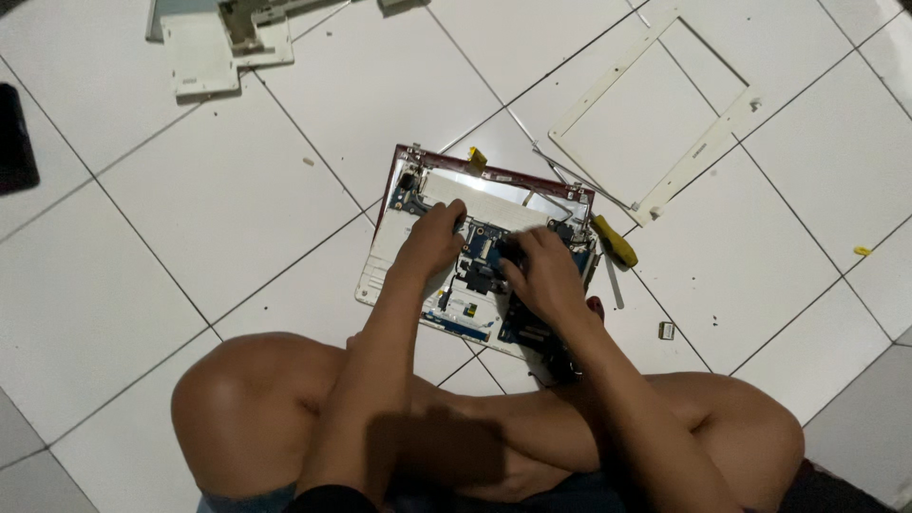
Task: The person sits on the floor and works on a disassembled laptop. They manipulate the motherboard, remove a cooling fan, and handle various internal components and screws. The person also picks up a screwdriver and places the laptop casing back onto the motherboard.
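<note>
An opened small laptop (399, 237) with a white base, a dark red back edge and a blue circuit board (486, 249) lies on the white tiled floor in front of my crossed legs. My left hand (432, 239) rests on the board's left part, fingers curled against it. My right hand (543, 274) presses on the board's right side, fingers bent over a dark part; whether it grips anything I cannot tell.
A yellow-handled screwdriver (616, 243) lies to the right of the laptop. A white screen bezel frame (693, 161) lies at the upper right. White casing parts (204, 52) sit at the top left. A dark object (14, 133) is at the left edge. A small part (667, 330) lies right.
</note>
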